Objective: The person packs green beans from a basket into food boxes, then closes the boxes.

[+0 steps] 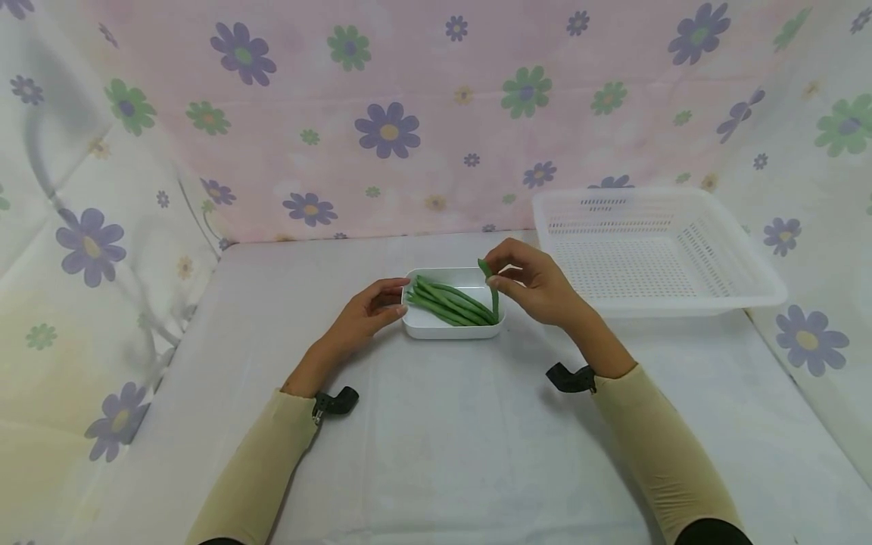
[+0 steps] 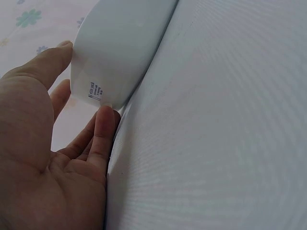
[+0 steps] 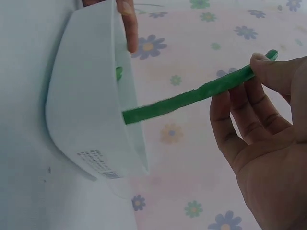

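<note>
My right hand [image 1: 538,288] pinches one green bean [image 3: 177,101] near its upper end, between thumb and fingers. This bean slants down to the right end of a small white rectangular container [image 1: 446,333], where its lower tip overlaps the rim in the right wrist view. Several green beans [image 1: 443,301] lie lengthwise in a bundle inside the container. At the container's left end, the fairly straight fingers and thumb of my left hand [image 2: 53,134] touch its outer wall with their tips. Small printed text shows on that wall.
A large white perforated basket [image 1: 688,306] stands at the back right, beyond my right hand. White cloth [image 1: 436,446] covers the table. Flower-patterned curtains [image 1: 422,182] hang behind and at both sides.
</note>
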Tool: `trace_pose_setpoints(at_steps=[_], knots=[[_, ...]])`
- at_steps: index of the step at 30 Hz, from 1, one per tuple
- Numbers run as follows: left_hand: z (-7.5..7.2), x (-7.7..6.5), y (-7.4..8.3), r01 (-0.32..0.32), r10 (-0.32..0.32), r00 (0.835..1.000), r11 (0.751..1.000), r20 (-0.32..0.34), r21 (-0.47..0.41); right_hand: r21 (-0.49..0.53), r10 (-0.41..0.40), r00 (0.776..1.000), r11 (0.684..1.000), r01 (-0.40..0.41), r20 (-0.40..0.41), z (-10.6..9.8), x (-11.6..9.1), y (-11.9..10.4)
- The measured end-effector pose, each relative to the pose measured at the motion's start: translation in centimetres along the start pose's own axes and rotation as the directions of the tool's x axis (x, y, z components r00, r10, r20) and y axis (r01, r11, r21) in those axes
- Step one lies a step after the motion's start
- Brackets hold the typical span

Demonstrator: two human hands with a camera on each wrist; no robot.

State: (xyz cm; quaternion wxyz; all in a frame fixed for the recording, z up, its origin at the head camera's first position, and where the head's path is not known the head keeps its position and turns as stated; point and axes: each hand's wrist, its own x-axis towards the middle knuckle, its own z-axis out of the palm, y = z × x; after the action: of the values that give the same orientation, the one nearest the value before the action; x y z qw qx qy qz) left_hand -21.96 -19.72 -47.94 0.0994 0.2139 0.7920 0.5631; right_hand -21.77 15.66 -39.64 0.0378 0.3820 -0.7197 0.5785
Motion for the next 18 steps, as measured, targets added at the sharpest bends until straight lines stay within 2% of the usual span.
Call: trace_pose_setpoints(at_steps=[8,18], knots=[[0.0,0.2,-0.1,-0.009,0.009,1.0,1.0,0.003,-0.007,-0.045,0.051,0.998,0.998,-0.05,0.027,0.7,-0.1,1.1],[0.0,0.0,-0.2,0.001,-0.001,1.0,1.0,-0.007,0.003,-0.175,0.152,0.985,0.975,-0.137,0.076,1.6,-0.3,2.4]])
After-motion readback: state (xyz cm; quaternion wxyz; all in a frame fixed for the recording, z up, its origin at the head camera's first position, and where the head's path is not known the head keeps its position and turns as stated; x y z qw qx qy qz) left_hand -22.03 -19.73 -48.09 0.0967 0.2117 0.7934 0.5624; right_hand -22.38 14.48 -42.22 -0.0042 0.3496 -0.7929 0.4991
